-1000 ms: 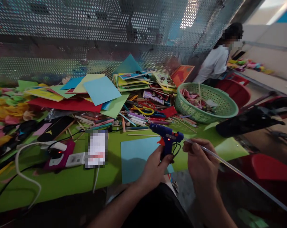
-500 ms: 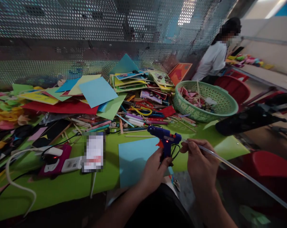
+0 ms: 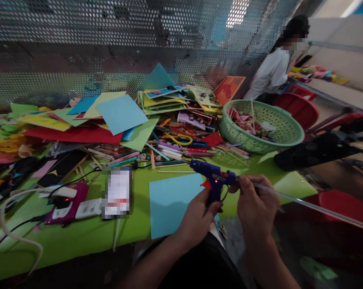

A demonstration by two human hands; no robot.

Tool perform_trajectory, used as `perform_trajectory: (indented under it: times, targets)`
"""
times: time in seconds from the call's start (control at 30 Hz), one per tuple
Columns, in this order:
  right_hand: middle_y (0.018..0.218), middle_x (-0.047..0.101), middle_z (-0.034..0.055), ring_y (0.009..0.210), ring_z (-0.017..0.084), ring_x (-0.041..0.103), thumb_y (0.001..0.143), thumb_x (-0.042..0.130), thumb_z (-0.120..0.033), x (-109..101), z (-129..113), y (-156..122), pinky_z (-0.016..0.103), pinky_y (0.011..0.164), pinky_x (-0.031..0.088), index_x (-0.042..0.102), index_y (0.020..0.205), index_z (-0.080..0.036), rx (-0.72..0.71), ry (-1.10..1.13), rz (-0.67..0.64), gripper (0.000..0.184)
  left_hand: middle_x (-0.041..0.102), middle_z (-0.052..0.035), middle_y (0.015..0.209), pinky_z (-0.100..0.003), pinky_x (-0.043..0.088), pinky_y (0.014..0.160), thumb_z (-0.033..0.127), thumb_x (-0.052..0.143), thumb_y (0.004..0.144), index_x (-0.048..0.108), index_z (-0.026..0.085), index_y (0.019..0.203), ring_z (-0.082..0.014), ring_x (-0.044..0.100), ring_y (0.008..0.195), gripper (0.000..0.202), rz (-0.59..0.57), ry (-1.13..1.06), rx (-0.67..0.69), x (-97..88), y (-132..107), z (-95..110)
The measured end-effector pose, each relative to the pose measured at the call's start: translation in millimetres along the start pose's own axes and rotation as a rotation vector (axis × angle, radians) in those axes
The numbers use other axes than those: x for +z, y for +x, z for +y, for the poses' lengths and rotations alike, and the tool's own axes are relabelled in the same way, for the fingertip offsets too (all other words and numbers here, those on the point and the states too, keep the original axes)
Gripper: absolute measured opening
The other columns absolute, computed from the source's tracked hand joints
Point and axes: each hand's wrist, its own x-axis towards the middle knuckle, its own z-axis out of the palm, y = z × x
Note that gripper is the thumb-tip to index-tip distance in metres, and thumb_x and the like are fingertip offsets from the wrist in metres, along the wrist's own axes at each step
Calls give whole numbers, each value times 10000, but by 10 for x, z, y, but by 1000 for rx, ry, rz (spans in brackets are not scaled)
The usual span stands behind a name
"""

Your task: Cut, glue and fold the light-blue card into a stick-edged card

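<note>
My left hand [image 3: 199, 214] is closed round the handle of a blue glue gun [image 3: 214, 172], whose nozzle points left and whose small light glows red. Its orange trigger sits just above my fingers. My right hand [image 3: 256, 200] pinches a long, clear glue stick [image 3: 304, 202] close behind the gun. The stick's front end meets the rear of the gun; my fingers hide how far in it sits. Its other end runs off to the right. Beneath the gun, a light blue sheet of paper [image 3: 172, 204] lies on the green table [image 3: 133, 233].
A green basket [image 3: 259, 144] of scraps stands behind my hands. Coloured papers [image 3: 122, 114], pens and scissors [image 3: 181, 139] are heaped at the back. On the left are a phone [image 3: 118, 192] and a purple power strip [image 3: 69, 204] with cables. A person in white [image 3: 270, 74] is beyond.
The glue gun and my left hand have shifted right, and the gun's rear now meets the glue stick at my right fingers, where a small gap showed before. The view has moved slightly.
</note>
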Motion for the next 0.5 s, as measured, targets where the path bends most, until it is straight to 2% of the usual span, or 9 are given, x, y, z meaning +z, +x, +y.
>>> perform_trajectory:
  times: [0.1,0.17,0.3,0.4,0.47,0.5]
  targets:
    - [745,678,-26,599,133,628,852,831,-359,7,-1,-10,268,594,506,690,857,-214,-19,27,-3,202,680,-40,978,-285,524,831,314,601,985,644,171,1197,-178,660,879,259,-1,-53,1,9,0,-10]
    - [844,698,3,683,150,653,850,824,-405,-4,10,-25,280,642,528,726,942,-229,-6,33,-48,221,690,-44,1000,-290,535,845,334,605,996,639,174,1236,-174,672,879,291,3,-118,-1,26,-5,-13]
    - [1087,749,67,966,254,703,773,850,-519,-103,96,-51,362,794,587,748,1139,-271,108,-31,-277,454,717,-60,1030,-314,559,867,394,605,1012,629,172,1278,-187,702,890,348,2,-194,-4,75,-17,3]
    - [968,783,58,942,283,714,725,876,-506,-203,167,-55,373,778,594,783,1046,-252,264,-208,-479,420,740,-91,1136,-359,564,932,434,570,1034,618,175,1332,-239,718,1029,398,-20,-119,41,95,-21,40]
    - [808,759,43,838,270,709,747,855,-499,-243,181,-55,357,713,586,797,904,-244,314,-271,-517,305,727,-114,1270,-404,542,1017,422,560,1041,604,186,1380,-283,697,1167,416,-62,43,70,77,-36,71]
    - [745,735,36,779,256,695,764,840,-490,-251,174,-55,349,677,575,793,837,-247,314,-283,-495,258,708,-127,1332,-430,528,1053,411,575,1033,586,188,1413,-306,680,1222,440,-92,153,82,52,-55,86]
